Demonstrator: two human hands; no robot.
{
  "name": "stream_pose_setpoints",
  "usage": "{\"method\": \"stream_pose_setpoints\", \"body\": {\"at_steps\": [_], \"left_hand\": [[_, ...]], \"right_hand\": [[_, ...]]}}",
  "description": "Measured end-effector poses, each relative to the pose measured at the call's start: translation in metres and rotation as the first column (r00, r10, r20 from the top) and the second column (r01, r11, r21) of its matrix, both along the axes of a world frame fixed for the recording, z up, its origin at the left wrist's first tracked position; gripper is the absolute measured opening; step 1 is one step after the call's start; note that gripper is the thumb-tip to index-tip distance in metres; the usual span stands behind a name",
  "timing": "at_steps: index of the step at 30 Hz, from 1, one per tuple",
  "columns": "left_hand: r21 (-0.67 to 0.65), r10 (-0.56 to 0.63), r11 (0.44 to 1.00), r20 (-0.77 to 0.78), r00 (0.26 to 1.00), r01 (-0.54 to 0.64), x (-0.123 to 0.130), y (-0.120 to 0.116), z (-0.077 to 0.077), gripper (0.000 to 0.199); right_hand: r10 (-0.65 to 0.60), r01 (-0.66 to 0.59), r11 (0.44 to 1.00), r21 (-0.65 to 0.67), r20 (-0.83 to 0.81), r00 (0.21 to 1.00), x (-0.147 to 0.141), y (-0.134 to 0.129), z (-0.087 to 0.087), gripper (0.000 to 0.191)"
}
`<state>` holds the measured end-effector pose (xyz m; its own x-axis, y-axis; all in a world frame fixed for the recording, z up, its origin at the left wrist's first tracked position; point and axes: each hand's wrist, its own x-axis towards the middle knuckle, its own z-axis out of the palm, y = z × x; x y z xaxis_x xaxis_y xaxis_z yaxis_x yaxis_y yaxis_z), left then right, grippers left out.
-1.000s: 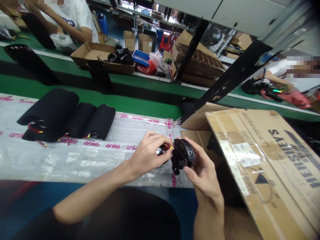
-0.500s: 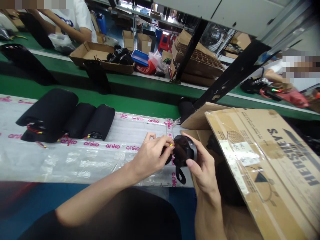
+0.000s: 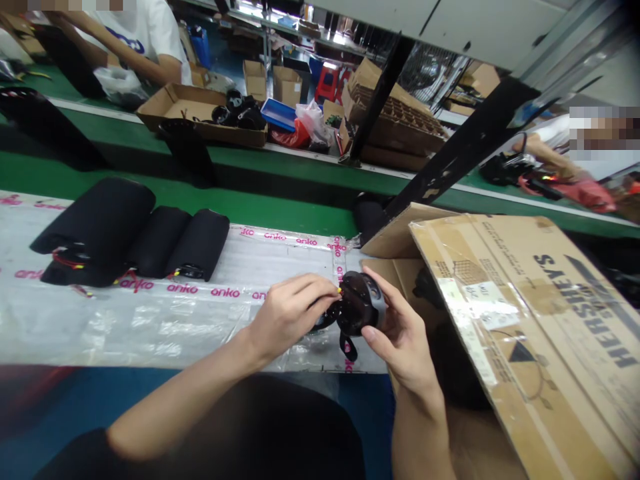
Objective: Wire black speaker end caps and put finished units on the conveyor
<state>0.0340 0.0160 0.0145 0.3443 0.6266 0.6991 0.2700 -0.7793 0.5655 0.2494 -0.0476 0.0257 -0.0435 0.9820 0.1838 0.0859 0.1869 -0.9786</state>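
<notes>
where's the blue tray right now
In the head view, the blue tray is at the upper middle, across the green bench, between the open cardboard box of black parts and the red plastic bag.

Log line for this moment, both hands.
left hand: pinching yellow connector | right hand: holding round black part | nearby: black cylinders on work surface, open carton at right

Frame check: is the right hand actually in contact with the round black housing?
Touching. The head view shows the right hand holding the round black housing, with the thumb against its near edge.
</notes>
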Motion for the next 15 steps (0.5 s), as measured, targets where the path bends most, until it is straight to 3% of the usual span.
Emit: {"method": "stream_pose_setpoints", "body": {"at_steps": [9,15], "left_hand": [[-0.03,-0.005,1.0,0.049,0.999,0.007,0.0036,-0.0011,0.0054,0.015],[-0.015,-0.011,1.0,-0.004,1.0,0.011,0.0017,-0.0001,0.0035,0.018]], "right_hand": [[-0.009,0.009,1.0,0.006,-0.034,0.999,-0.0015,-0.001,0.0011,0.065],[0.011,-0.011,0.999,-0.035,0.001,1.0,0.0014,-0.0039,-0.0001,0.071]]}}
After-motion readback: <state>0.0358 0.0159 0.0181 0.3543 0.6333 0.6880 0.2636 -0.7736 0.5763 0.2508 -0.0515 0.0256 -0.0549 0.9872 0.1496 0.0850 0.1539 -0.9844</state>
